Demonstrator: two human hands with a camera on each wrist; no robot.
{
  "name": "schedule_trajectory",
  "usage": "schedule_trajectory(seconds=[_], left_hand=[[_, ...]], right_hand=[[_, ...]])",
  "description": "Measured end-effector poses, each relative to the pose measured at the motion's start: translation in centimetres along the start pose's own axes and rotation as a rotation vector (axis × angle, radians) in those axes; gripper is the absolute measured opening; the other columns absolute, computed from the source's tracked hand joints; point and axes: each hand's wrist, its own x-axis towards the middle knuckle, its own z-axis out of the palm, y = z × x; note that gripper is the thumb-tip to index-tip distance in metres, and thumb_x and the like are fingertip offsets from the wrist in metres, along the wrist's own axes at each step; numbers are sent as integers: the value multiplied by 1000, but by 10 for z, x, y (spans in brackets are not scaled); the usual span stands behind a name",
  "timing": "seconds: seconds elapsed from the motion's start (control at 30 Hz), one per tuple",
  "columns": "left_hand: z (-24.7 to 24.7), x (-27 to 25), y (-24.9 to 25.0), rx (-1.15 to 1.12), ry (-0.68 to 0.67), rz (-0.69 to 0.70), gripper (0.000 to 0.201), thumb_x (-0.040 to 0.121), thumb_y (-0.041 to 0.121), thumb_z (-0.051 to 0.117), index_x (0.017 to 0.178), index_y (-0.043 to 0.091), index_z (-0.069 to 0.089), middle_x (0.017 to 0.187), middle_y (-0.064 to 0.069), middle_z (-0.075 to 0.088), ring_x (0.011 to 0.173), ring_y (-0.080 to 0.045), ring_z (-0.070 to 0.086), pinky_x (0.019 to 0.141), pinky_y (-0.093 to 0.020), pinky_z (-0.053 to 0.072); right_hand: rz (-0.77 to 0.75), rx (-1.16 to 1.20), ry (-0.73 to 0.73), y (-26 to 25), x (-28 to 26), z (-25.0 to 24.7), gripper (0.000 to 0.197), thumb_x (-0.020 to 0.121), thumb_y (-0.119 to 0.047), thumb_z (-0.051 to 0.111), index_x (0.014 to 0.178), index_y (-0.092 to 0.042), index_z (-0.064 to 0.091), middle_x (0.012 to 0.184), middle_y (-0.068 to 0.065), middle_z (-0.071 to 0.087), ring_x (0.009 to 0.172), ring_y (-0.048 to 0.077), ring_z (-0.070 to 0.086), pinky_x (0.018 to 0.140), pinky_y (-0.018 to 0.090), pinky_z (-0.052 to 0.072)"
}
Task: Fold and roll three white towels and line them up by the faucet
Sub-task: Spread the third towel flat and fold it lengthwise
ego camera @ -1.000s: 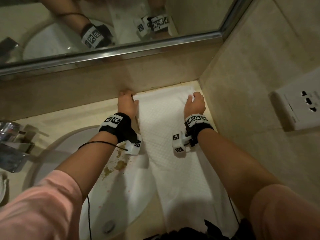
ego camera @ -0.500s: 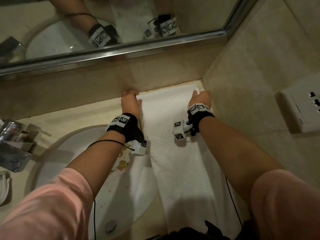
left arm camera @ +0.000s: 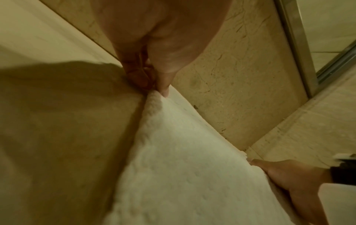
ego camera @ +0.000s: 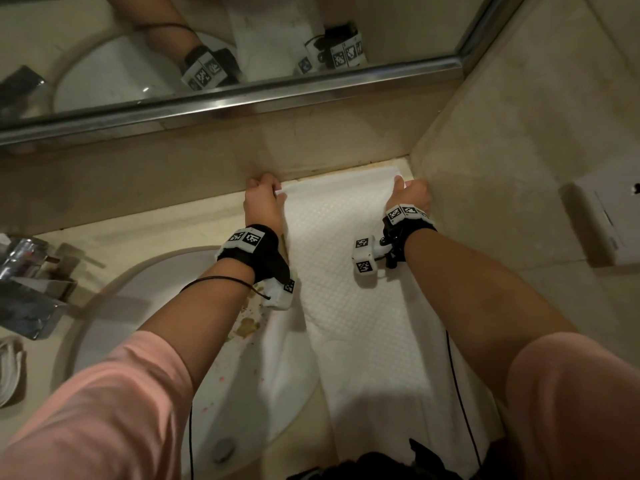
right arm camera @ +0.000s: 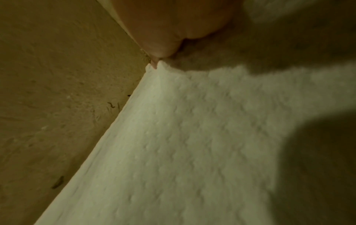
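Towel (ego camera: 349, 289): white and dimpled, folded into a long strip, lying on the beige surface (ego camera: 138, 223) at about 3 o'clock from the sink; its far end reaches the back wall at 12 o'clock, its near end runs off toward 6 o'clock, and its left edge drapes over the sink's rim.
Towel's far end: close against the back wall and the corner with the side wall; the wrist views show layered edges there.
Left hand (ego camera: 261, 206): at the far left corner of the towel, about 11 o'clock of the strip; grip clamped on that corner, thumb and curled fingers (left arm camera: 163, 85) pinching the edge.
Right hand (ego camera: 412, 195): at the far right corner, about 1 o'clock of the strip, beside the side wall; grip pinching that corner between a fingertip (right arm camera: 159, 50) and thumb.
Sink (ego camera: 145, 306): white round basin at 9 o'clock of the towel, with brownish specks near the rim by the left wrist and a drain at the bottom.
Faucet (ego camera: 24, 271): chrome, at the far left, well apart from the towel.
Mirror (ego camera: 242, 46): above the back wall at 12 o'clock, reflecting both wrists and the towel.
Wall socket (ego camera: 602, 220): white, on the side wall at 3 o'clock.
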Motion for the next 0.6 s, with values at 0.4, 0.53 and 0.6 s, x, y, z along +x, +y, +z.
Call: schedule_trajectory(seconds=[0.4,0.53,0.6], left_hand=[[-6,5,14,264,-60,3,21,94,21,51,108,12,64,108,-14,64,97,-33,61,72,-33,44],[1,9,27,340,-166,78,34,91,41,53,110,15,64,106,-12,66,98,-32,61,73,-33,44],[7,11,35,360,-197,122,33,91,39,54,109,15,65,105,-12,67,98,-32,61,75,-35,46]], right_hand=[[28,4,-28,-2,4,1,41,93,-46,54,114,-11,62,108,9,69,96,27,67,78,34,53],[26,-19,-35,-3,1,2,43,95,-47,49,116,-11,58,108,9,67,98,28,66,81,37,54],[18,-42,-34,-3,2,2,45,96,-47,47,118,-10,57,109,10,67,100,28,65,79,34,51]])
